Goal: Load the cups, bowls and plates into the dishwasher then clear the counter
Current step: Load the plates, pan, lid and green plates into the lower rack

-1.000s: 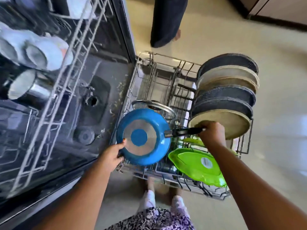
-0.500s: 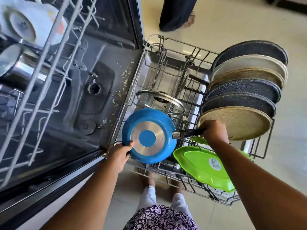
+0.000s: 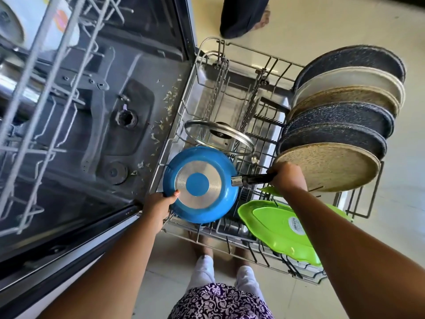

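Observation:
A blue frying pan stands on edge, its metal base toward me, in the near left corner of the pulled-out lower dishwasher rack. My right hand grips its black handle. My left hand holds the pan's lower left rim. A glass lid leans just behind the pan. Several speckled dark and beige plates stand in a row along the rack's right side. A green plastic tray lies tilted at the rack's near right.
The open dishwasher tub lies left of the rack, with food scraps on its floor. The upper rack above holds a white cup and steel ware. Another person's dark garment and foot stand beyond the rack. My feet are under its near edge.
The pan has stayed in the near left corner with both hands on it. My head has moved closer and the view has shifted slightly right.

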